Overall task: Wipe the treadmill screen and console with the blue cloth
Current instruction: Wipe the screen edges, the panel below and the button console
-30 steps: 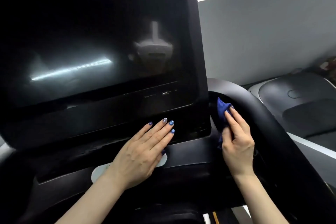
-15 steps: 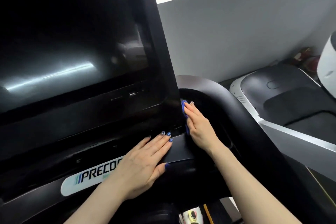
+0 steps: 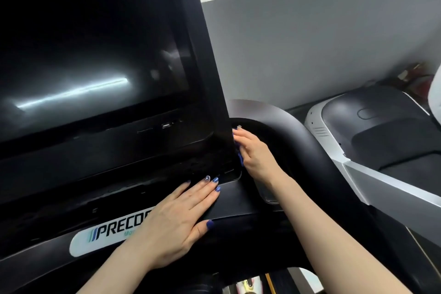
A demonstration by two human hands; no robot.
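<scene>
We find the right hand (image 3: 256,154) pressing the blue cloth (image 3: 239,154) against the screen's (image 3: 95,55) right edge, which runs upward from it. The cloth is mostly hidden beneath the fingers. The left hand (image 3: 176,224) lies flat, fingers straight, on the console (image 3: 238,200), holding nothing.

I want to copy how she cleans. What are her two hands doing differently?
The left hand lies flat and open on the console, holding nothing; the right hand presses the blue cloth against the side edge of the screen. The left rests over the logo plate; the right reaches further, beside the curved handrail. Both touch the treadmill.
</scene>
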